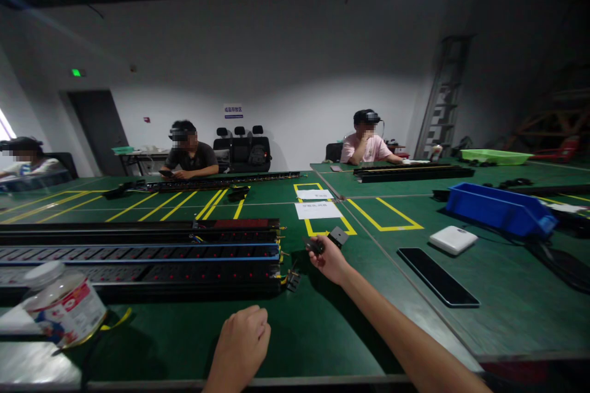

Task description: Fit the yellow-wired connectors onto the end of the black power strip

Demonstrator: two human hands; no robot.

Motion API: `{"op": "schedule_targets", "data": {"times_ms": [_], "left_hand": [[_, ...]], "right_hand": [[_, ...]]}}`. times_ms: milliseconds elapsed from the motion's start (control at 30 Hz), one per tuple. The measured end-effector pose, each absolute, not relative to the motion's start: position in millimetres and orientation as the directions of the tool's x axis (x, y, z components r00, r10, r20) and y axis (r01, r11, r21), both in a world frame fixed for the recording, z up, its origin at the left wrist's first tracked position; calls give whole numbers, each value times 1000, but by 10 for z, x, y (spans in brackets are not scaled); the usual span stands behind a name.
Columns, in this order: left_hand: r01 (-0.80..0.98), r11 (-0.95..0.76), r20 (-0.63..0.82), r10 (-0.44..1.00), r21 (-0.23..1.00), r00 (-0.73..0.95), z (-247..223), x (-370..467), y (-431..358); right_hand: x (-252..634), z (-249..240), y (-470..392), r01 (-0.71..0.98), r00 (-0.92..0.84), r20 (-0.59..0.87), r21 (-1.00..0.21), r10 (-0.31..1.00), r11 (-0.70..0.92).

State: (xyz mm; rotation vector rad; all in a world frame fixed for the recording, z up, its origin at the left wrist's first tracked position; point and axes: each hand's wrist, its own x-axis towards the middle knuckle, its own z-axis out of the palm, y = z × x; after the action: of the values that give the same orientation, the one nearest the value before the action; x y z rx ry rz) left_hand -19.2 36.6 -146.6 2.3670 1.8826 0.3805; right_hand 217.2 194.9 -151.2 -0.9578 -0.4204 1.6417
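Observation:
My right hand (328,259) reaches over the green table (341,313), its fingers closed on a small black part (316,246). A dark square block (338,236) shows just beyond that hand's knuckles. Nearer the front edge, my left hand (244,344) rests with curled fingers; whether anything is inside them is hidden. Long black strips with red dots (184,275) lie side by side to the left, their wired ends close to my right hand. A small dark connector (293,279) sits at the end of the nearest strip.
A clear jar (69,307) stands at the left front. On the right are a black phone (437,276), a white box (453,239) and a blue bin (500,209). White papers (318,210) lie ahead. People sit across the table and at the far left.

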Motion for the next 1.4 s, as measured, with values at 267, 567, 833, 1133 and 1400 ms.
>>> {"op": "schedule_targets", "data": {"times_ms": [267, 567, 833, 1133, 1400], "left_hand": [[949, -227, 134, 970, 217, 201, -1422, -175, 347], [946, -220, 127, 973, 239, 194, -1439, -174, 358], [941, -244, 158, 965, 234, 211, -1456, -190, 369], [941, -243, 156, 965, 237, 210, -1465, -193, 362], [946, -240, 156, 965, 220, 208, -1452, -190, 363]], "right_hand": [[2189, -1547, 1966, -647, -34, -408, -687, 913, -331], [2192, -1578, 1988, -645, -27, -412, -689, 911, -330], [2178, -1514, 1958, -629, -25, -417, -700, 909, -338], [2173, -1489, 1921, -622, -22, -418, -706, 908, -339], [2188, -1498, 1933, -623, -63, -410, -696, 910, -357]]}}
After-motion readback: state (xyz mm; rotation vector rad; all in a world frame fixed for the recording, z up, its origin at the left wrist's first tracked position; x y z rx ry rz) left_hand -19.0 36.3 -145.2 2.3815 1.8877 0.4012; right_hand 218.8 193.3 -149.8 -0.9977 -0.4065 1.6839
